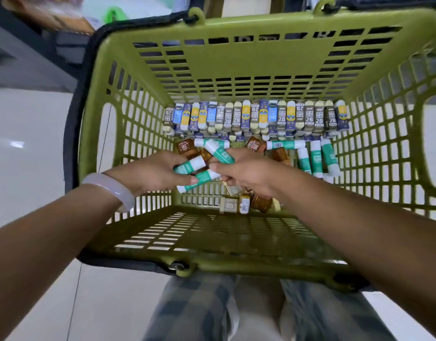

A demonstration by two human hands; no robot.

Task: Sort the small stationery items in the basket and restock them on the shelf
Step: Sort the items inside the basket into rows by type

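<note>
An olive-green plastic basket (128, 134) sits in front of me, on my lap. Inside it, my left hand (153, 172) grips two green-and-white glue sticks (190, 166). My right hand (249, 173) meets it in the middle and pinches another glue stick (220, 152) that points up and left. Several more glue sticks (318, 158) lie at the basket's right side. A row of small 2B lead boxes (256, 116) stands along the far wall. Brown packets (186, 147) lie scattered under the hands.
A dark handle (71, 134) hangs along the basket's left rim. Blurred shelving (39, 45) stands at the upper left. Pale tiled floor (27, 148) lies to the left. A pale bangle (113, 190) circles my left wrist. Plaid trousers (199, 308) show below.
</note>
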